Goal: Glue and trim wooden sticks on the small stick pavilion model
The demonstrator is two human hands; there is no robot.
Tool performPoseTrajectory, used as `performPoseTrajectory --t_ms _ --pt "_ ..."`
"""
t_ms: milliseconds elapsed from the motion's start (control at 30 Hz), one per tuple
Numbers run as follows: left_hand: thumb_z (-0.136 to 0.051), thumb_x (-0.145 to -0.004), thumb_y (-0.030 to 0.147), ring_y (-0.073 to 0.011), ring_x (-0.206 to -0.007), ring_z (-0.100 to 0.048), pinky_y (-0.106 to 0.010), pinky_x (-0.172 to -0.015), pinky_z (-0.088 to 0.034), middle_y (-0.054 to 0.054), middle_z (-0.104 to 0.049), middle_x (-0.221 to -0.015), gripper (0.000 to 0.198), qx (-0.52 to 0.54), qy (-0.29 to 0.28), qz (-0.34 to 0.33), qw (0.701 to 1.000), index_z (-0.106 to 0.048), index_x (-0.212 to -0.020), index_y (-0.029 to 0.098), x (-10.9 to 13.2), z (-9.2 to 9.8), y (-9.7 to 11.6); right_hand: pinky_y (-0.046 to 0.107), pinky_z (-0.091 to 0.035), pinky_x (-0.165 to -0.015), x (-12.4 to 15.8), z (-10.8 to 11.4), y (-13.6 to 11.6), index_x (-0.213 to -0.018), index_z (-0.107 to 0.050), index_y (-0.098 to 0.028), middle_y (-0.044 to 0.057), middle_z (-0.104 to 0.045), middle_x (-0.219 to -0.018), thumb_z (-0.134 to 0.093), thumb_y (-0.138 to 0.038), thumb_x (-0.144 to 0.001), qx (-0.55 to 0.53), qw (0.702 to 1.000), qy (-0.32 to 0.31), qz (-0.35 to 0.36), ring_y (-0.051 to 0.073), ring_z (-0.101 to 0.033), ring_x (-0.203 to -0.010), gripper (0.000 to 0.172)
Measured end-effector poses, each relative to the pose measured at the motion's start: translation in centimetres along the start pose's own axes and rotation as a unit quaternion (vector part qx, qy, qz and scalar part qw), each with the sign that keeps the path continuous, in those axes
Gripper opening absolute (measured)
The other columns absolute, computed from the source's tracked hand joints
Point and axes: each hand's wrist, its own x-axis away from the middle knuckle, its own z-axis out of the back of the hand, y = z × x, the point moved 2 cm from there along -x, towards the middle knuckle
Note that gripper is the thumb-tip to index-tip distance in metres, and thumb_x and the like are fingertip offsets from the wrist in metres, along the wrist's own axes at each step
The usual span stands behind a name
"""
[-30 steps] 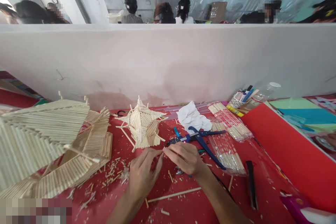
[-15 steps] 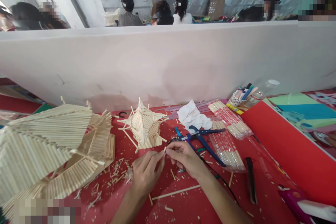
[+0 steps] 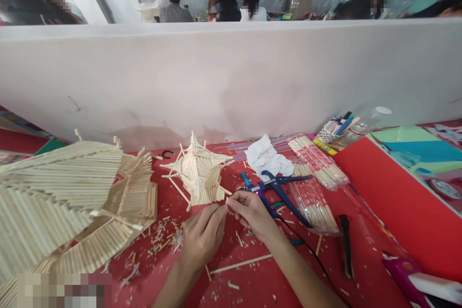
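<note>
My left hand (image 3: pixel 205 233) and my right hand (image 3: pixel 249 211) meet fingertip to fingertip over the red table. Between their pinched fingers is a tiny pale piece of wooden stick (image 3: pixel 227 200), mostly hidden. Just beyond them stands a small star-shaped roof model (image 3: pixel 197 173) built of wooden sticks. Close behind my right hand lie blue-handled cutters (image 3: pixel 285 197) and a dark blue glue gun (image 3: pixel 260 191) with a black cord. A long loose stick (image 3: pixel 241 263) lies on the table between my forearms.
A large stick-built model (image 3: pixel 61 192) fills the left side. Bagged chopsticks (image 3: pixel 317 163), crumpled white tissue (image 3: pixel 269 156), a utility knife (image 3: pixel 345 245) and a pen cup (image 3: pixel 328 131) are to the right. Stick scraps litter the red table (image 3: pixel 180 288). A white partition (image 3: pixel 180 77) stands behind; people sit beyond it.
The view has tilted slightly downward. My hands stay pinched together in nearly the same place, with the fingertips closing a little more over the small piece.
</note>
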Motion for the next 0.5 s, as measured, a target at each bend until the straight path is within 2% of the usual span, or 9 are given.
performPoseTrajectory --t_ms 500 --pt "-0.058 -0.097 0.016 -0.0138 -0.078 -0.074 -0.021 -0.055 -0.050 -0.005 -0.075 -0.092 0.012 -0.078 0.003 0.057 0.995 -0.060 -0.109 0.017 -0.71 -0.78 -0.15 0.017 -0.023 -0.034 -0.57 -0.34 0.18 -0.070 -0.060 -0.017 -0.008 -0.050 -0.049 -0.074 -0.057 -0.075 0.011 1.000 0.007 0.000 0.003 -0.035 -0.035 0.043"
